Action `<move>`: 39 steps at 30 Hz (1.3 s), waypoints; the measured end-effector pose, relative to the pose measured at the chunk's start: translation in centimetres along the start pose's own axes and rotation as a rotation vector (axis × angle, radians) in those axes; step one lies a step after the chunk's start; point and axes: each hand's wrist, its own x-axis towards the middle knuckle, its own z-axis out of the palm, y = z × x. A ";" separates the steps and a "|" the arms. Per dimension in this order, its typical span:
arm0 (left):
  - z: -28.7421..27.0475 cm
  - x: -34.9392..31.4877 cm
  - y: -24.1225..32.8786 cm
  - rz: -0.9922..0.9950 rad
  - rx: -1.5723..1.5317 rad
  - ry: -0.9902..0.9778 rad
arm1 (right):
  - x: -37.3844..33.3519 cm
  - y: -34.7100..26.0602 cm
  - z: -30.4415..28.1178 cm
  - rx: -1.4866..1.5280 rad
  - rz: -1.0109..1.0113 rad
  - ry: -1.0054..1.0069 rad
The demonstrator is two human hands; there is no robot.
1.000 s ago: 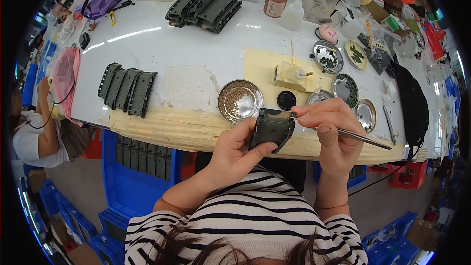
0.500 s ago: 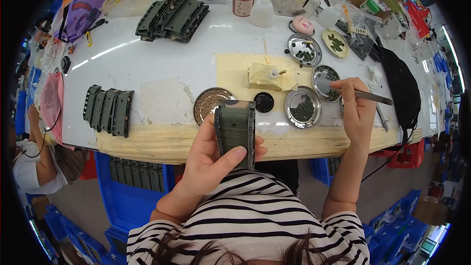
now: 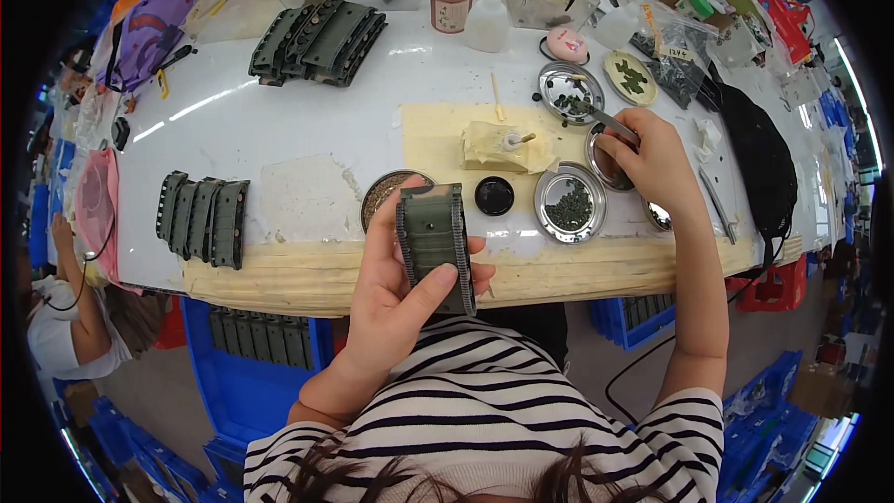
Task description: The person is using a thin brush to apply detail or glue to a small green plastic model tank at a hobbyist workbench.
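My left hand (image 3: 396, 284) holds a dark green, slightly curved plastic part (image 3: 434, 237) with ribbed edges, thumb across its face, above the table's front edge. Pinched in my right hand (image 3: 652, 158) is a pair of metal tweezers (image 3: 615, 123). Their tips reach into a round metal dish (image 3: 562, 77) of small dark green pieces; whether they grip one cannot be made out. Under my right fingers sits another metal dish (image 3: 594, 154), partly hidden. Nearer me are a metal dish of tiny green bits (image 3: 543, 224) and a small black round pot (image 3: 494, 196).
Similar green parts stand in a row (image 3: 200, 219) at left and a stack (image 3: 317, 37) behind. A tape-wrapped block (image 3: 494, 151) with a stick in it sits mid-table. A white squeeze bottle (image 3: 487, 23) and pink tin (image 3: 451, 2) stand farther back. A blue crate (image 3: 209, 354) is below the table.
My right hand has swung the tweezers forward and left, from beside the middle dish to the far dish. The left hand and its green part have shifted only slightly.
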 end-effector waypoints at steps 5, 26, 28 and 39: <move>-0.4 -0.1 -0.3 0.119 0.085 -0.010 | -0.3 0.0 0.4 -0.089 -0.106 0.076; -1.2 0.4 -1.2 0.103 0.377 -0.111 | -7.0 -8.1 1.9 0.281 -0.417 0.188; -0.9 0.6 -1.0 0.103 0.385 -0.140 | -7.3 -9.5 3.0 0.297 -0.534 0.192; -0.8 1.3 -1.5 0.427 0.672 0.030 | -7.9 -10.5 4.6 0.392 -0.693 0.057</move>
